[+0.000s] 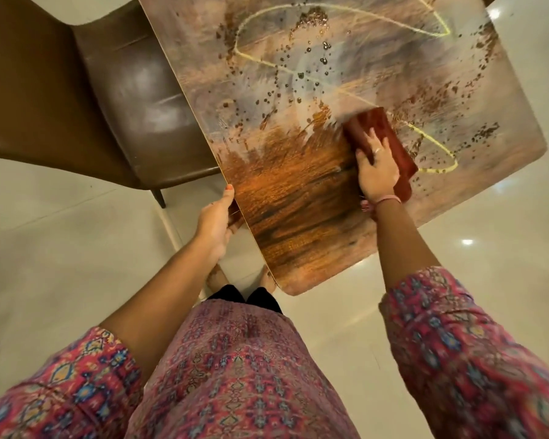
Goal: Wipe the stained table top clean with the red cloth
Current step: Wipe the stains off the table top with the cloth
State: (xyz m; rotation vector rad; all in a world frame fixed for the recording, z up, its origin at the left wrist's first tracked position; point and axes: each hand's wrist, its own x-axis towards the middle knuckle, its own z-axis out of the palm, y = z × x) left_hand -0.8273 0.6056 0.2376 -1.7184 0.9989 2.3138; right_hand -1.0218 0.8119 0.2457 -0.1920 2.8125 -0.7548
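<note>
A square wooden table top (298, 223) fills the middle of the view. Its near part shows bare orange-brown wood grain. The far part is covered with a whitish smear, brown splatters (311, 17), dark droplets and a thin yellow line (425, 131). My right hand (376, 169) presses flat with straight fingers on a folded red cloth (377, 128) at the boundary between the bare wood and the smeared area. My left hand (216, 220) grips the table's left edge, thumb on top and fingers underneath.
A brown leather chair (108, 99) stands against the table's left side. Glossy pale floor tiles (61, 242) surround the table. My feet (216, 277) are close to the table's near corner.
</note>
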